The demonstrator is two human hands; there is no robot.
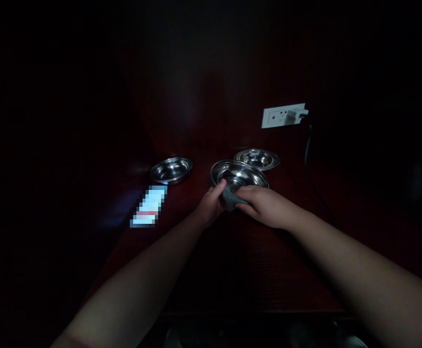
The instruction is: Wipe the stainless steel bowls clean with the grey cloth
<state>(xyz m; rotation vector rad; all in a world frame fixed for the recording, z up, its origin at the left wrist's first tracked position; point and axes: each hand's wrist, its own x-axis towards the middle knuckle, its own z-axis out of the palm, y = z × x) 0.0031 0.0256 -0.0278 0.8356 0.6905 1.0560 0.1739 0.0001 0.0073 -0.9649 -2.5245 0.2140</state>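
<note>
A shiny steel bowl (239, 175) sits tilted towards me on the dark red table (261, 261). My left hand (211, 205) is closed around its near left rim, thumb on the edge. A small grey cloth (231, 199) lies against the bowl's near rim, between my two hands. My right hand (267, 205) presses on the cloth with its fingers together. Two more steel bowls stand apart: one (171, 169) to the left, another (257, 159) just behind the held bowl.
A lit phone screen (148, 207), blurred out, lies on the table left of my hands. On the dark wall behind, a white socket (282, 116) holds a plug, whose black cable (307, 145) hangs down to the right of the bowls. The surroundings are very dark.
</note>
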